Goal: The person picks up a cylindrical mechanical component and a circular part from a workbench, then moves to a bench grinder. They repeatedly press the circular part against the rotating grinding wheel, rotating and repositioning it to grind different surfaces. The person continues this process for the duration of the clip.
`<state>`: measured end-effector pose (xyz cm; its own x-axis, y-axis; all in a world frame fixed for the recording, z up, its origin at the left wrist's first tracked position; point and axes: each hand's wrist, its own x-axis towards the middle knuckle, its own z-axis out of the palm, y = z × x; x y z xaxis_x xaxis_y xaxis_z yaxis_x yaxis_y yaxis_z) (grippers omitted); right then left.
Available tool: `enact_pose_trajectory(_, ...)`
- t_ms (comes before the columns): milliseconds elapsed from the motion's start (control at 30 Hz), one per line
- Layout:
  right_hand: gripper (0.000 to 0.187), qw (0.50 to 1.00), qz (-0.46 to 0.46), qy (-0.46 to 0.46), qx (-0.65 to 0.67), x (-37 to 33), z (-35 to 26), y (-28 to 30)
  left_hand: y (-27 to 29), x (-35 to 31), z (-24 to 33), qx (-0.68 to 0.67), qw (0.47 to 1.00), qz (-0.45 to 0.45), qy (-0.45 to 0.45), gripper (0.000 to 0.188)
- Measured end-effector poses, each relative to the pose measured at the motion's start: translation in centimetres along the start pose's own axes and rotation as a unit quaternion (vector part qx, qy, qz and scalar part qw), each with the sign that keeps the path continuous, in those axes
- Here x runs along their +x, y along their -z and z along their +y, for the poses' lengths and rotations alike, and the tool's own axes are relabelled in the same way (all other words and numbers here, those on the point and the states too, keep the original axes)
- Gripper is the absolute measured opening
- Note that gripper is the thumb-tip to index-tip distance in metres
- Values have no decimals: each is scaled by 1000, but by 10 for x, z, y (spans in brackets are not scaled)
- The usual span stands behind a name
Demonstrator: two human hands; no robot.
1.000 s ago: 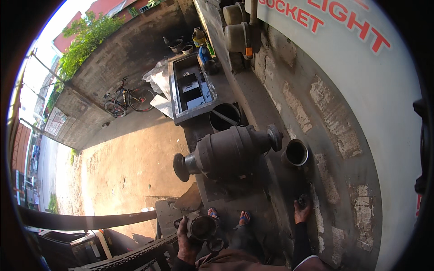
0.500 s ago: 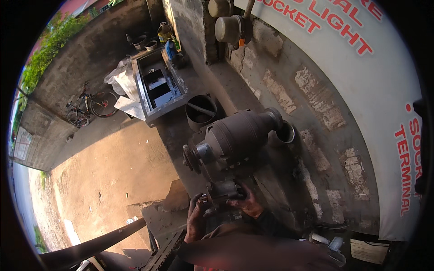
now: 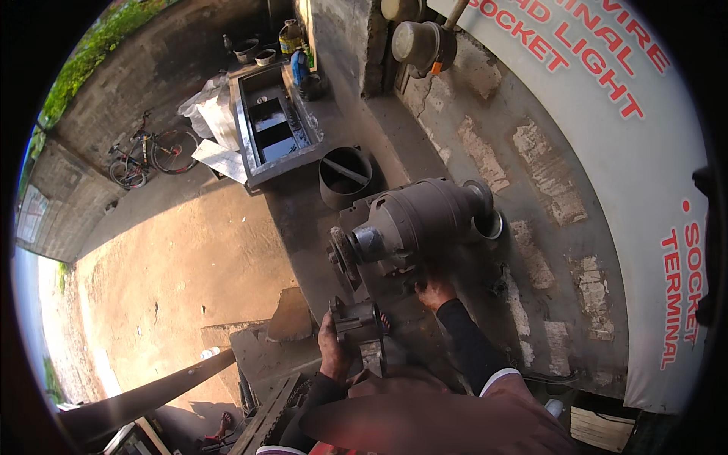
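In my left hand (image 3: 334, 349) is a dark metal motor housing (image 3: 356, 324), cylindrical, with reddish-brown windings showing at its right end. My fingers and thumb wrap its left side, and it hangs low in front of my body. Above it stands a large brown bench grinder (image 3: 425, 216) with a round wheel (image 3: 344, 256) on its left shaft. The housing is apart from that wheel. My right hand (image 3: 435, 292) reaches to the grinder's near underside, by its base; its fingertips are dark and partly hidden there, so their grip does not show.
Beyond the grinder sits a dark round bucket (image 3: 345, 178), with a trough of dark liquid (image 3: 284, 163) farther back. A bicycle (image 3: 155, 152) leans by the far wall. A peeling wall and a white lettered banner (image 3: 607, 136) run along the right; a wooden beam (image 3: 152, 383) crosses the lower left.
My right hand has let go of the motor housing and moved up and right to the grinder's underside. The left hand keeps the housing alone. The view has shifted slightly.
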<state>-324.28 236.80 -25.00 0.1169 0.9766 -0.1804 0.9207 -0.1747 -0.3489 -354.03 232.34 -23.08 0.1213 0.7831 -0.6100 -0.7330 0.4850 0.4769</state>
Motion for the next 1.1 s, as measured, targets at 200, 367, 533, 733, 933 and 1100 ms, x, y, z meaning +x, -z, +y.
enact_pose_trajectory(200,60,998,-61,5,-1,6,1,14,-9,19,-10,63,985,157,34,49)
enact_pose_trajectory(367,58,905,-18,-101,413,-56,-61,23,-33,11,7,105,986,125,-29,47)
enact_pose_trajectory(533,67,586,-180,-283,738,-72,-122,-1,-42,5,28,288,945,152,-35,51)
enact_pose_trajectory(733,47,671,11,-397,626,-65,-65,5,2,28,27,158,986,52,23,48)
enact_pose_trajectory(933,45,856,116,-278,420,38,-7,-48,62,33,50,70,996,3,59,43)
enact_pose_trajectory(1100,30,801,221,-211,515,18,-14,-90,95,26,78,190,979,-5,67,56)
